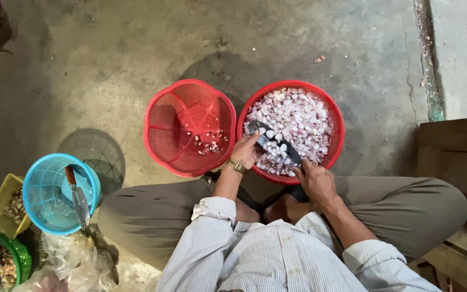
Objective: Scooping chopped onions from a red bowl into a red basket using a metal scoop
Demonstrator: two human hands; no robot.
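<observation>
Two red baskets point(190, 127) beside blue basket point(60, 192)

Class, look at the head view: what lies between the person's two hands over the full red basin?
In the head view, a dark scoop-like tool spans from the left hand to the right hand, over peeled cloves in the red basin.
</observation>
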